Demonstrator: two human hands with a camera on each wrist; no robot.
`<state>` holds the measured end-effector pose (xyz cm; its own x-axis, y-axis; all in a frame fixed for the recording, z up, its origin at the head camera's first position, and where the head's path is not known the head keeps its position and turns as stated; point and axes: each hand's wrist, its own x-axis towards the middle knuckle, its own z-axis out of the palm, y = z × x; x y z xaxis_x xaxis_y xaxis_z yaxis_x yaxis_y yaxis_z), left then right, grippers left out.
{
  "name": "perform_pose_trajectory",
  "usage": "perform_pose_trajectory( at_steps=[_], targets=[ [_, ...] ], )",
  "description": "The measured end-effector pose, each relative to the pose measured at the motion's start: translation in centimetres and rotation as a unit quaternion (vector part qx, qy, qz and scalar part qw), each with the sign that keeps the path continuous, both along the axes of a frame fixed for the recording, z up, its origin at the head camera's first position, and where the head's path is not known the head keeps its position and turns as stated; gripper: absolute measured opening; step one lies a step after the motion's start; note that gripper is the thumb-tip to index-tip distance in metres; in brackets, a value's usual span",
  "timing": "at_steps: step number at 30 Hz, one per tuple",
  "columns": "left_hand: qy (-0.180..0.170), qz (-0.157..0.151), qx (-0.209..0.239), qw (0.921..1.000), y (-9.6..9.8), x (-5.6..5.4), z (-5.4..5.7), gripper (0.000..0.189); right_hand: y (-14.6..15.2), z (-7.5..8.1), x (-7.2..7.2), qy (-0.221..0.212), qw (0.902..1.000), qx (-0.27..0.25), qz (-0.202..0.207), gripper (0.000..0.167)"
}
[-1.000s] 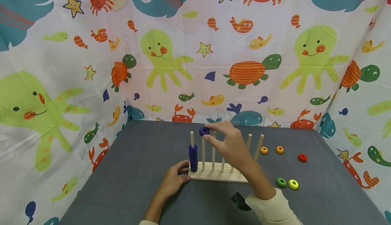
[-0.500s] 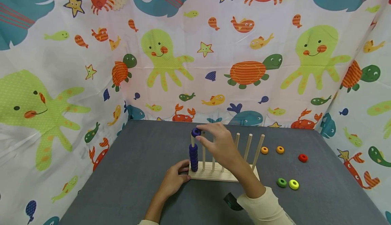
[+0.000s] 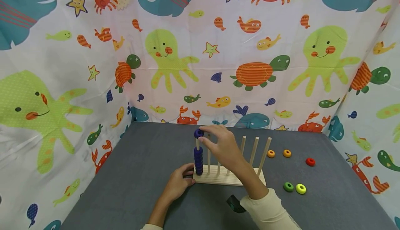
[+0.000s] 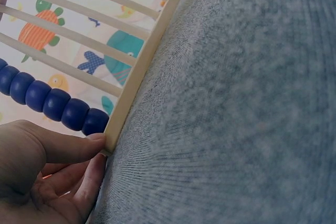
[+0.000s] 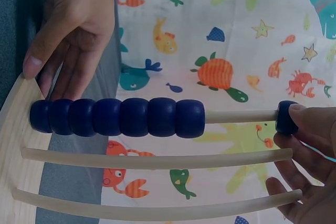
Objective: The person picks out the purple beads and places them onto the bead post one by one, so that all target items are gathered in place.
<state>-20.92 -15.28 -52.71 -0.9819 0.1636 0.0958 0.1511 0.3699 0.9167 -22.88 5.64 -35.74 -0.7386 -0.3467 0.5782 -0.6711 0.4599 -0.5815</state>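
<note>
A wooden peg stand (image 3: 218,179) with several upright pegs sits on the table. Its leftmost peg carries a stack of dark blue rings (image 5: 121,117), with bare wood above them. At that peg's top, my right hand (image 3: 223,146) pinches one more blue ring (image 5: 286,117) between thumb and fingers; whether the peg tip has entered its hole I cannot tell. My left hand (image 3: 178,185) grips the left end of the stand's base (image 4: 134,87), thumb on one face and fingers beneath or behind, as the left wrist view shows.
Right of the stand lie two orange rings (image 3: 286,153), a red ring (image 3: 310,162), a green ring (image 3: 288,187) and a yellow ring (image 3: 301,188) on the grey table (image 3: 150,153). A curtain (image 3: 187,49) printed with sea animals hangs behind.
My right hand has carried the blue ring leftward from above the second peg to the top of the leftmost one. The left hand has stayed on the base.
</note>
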Motion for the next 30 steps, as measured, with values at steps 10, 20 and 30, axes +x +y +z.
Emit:
perform_pose_trajectory(
  at_steps=[10,20,30],
  targets=[
    [-0.003,-0.003,0.016,0.9999,0.3,0.2,0.2,0.059,0.4,0.3,0.4,-0.01,0.9999,-0.001,-0.005,0.036],
    [-0.009,-0.003,0.012,0.9999,0.8,0.0,0.2,0.059,2.5,0.9,1.6,0.047,0.9982,-0.015,-0.034,0.034],
    [0.002,0.005,-0.008,1.0,0.4,-0.2,-0.4,0.053,8.5,0.0,3.4,0.107,0.9898,-0.023,-0.091,0.036]
  ],
)
